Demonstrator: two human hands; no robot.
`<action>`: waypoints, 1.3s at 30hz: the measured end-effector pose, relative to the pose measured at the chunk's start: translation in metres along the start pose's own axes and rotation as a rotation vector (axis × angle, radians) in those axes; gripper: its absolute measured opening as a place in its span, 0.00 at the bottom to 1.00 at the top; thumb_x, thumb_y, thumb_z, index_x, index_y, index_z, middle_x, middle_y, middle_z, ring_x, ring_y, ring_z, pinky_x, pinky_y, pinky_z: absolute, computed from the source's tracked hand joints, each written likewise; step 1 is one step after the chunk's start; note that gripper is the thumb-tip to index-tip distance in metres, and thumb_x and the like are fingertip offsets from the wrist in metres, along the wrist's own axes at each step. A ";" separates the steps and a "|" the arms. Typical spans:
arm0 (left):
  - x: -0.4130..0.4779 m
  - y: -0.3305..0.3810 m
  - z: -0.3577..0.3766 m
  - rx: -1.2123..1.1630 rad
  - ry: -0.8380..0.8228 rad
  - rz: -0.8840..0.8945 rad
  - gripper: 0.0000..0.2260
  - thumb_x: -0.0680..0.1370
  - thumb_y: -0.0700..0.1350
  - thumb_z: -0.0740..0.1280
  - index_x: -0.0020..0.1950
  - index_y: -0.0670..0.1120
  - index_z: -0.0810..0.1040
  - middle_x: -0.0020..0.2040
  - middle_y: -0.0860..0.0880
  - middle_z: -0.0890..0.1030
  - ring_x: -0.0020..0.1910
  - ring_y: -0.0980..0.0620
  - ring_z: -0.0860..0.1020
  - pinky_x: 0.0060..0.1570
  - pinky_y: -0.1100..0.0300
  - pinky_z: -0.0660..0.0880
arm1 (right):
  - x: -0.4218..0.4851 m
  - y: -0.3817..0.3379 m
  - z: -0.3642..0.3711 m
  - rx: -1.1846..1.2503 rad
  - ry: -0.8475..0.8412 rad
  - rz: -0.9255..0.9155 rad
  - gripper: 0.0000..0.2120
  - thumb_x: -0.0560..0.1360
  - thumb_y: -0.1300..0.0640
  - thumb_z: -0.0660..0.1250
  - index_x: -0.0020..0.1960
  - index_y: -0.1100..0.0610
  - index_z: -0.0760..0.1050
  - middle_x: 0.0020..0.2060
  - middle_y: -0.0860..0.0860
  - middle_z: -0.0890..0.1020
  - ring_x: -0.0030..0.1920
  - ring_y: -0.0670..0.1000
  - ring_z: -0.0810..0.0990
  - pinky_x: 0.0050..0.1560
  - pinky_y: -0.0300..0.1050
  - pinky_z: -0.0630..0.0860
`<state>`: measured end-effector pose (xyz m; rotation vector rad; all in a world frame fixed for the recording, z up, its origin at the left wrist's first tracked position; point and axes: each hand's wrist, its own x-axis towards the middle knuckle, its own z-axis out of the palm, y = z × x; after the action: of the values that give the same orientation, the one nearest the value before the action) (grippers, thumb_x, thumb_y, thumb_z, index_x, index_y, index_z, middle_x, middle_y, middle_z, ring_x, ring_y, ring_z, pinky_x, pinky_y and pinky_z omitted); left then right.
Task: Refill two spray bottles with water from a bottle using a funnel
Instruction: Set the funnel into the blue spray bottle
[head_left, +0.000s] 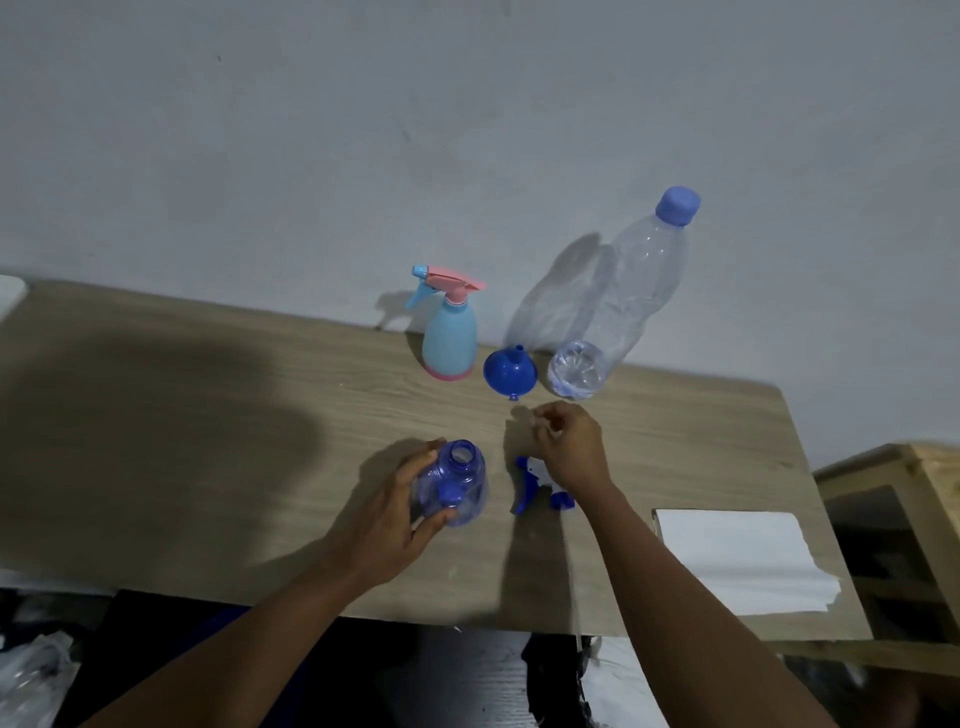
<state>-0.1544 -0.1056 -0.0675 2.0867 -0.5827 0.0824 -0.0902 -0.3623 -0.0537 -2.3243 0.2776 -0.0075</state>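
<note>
Gripping the translucent blue spray bottle (460, 491) around its body, the left hand (392, 512) has its fingers curled over the far side and its thumb on the near side, holding the bottle upright on the wooden table (208, 415) near the front edge. The bottle's neck is open, with no head on it. Just to its right lies the blue and white spray head (532, 483), on its side on the table, partly hidden under the right wrist. The right hand (569, 441) hovers above and slightly beyond that head with its fingers curled inward; they are blurred, so I cannot tell whether they pinch anything or are simply loose. Farther back, close to the grey wall (363, 130), stands the light blue spray bottle (449, 338) with its pink and blue trigger head on. Just beside it to the right sits the blue funnel (510, 371), wide mouth down on the table and narrow spout pointing up. Right of the funnel stands the clear water bottle (623, 301), upright, with its blue cap (678, 205) on. A folded white sheet (743, 556) lies at the table's right front corner, and a wooden crate (914, 488) stands beyond the table's right end
</note>
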 end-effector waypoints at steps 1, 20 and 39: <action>0.000 -0.001 0.000 -0.016 -0.008 -0.023 0.31 0.75 0.50 0.70 0.72 0.42 0.61 0.75 0.69 0.59 0.71 0.70 0.63 0.68 0.73 0.63 | 0.009 -0.007 0.007 0.011 -0.013 -0.001 0.08 0.78 0.59 0.67 0.54 0.60 0.81 0.43 0.54 0.84 0.43 0.50 0.80 0.46 0.43 0.76; 0.001 -0.005 0.005 0.014 -0.005 -0.099 0.31 0.75 0.53 0.70 0.71 0.35 0.67 0.72 0.46 0.70 0.71 0.70 0.64 0.66 0.74 0.65 | 0.052 0.007 0.042 -0.134 -0.013 -0.127 0.06 0.77 0.63 0.66 0.49 0.61 0.82 0.50 0.56 0.78 0.48 0.55 0.78 0.50 0.48 0.74; -0.012 0.021 -0.008 -0.008 0.026 -0.215 0.25 0.76 0.42 0.73 0.71 0.44 0.70 0.67 0.51 0.75 0.61 0.73 0.70 0.58 0.80 0.64 | -0.073 -0.097 -0.068 1.045 0.071 0.243 0.09 0.82 0.59 0.62 0.48 0.58 0.80 0.44 0.56 0.86 0.46 0.54 0.85 0.48 0.48 0.82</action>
<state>-0.1726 -0.1035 -0.0500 2.1241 -0.3405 -0.0167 -0.1485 -0.3307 0.0685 -1.2475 0.4560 -0.0923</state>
